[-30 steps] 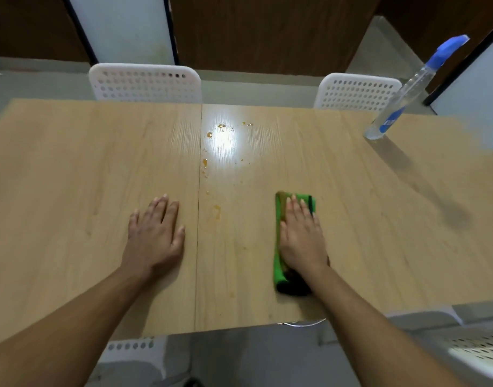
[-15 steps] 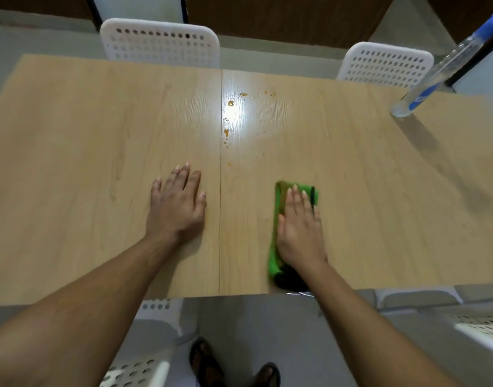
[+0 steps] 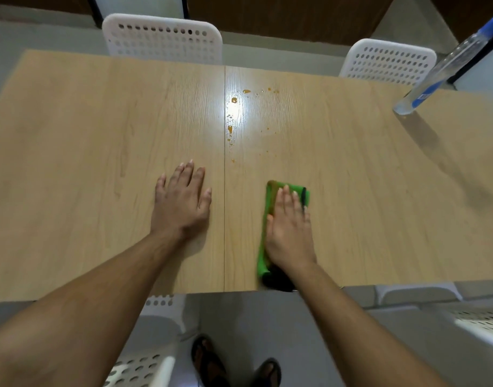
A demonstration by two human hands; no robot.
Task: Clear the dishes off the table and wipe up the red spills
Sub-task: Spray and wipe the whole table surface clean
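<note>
- Head view: the left hand (image 3: pixel 181 201) lies flat on the wooden table (image 3: pixel 72 152), fingers straight and slightly spread, holding nothing.
- The right hand (image 3: pixel 288 227) presses flat on a folded green cloth (image 3: pixel 263 247), fingers straight and together, near the table's front edge.
- Orange-red spills (image 3: pixel 234 113) dot the table centre along the seam, beyond both hands and apart from the cloth.
- A spray bottle (image 3: pixel 441 68) with a blue top stands at the far right of the table.
- Two white perforated chairs (image 3: pixel 161 37) stand behind the far edge.
- The person's sandalled feet (image 3: pixel 209 361) show on the floor below.
</note>
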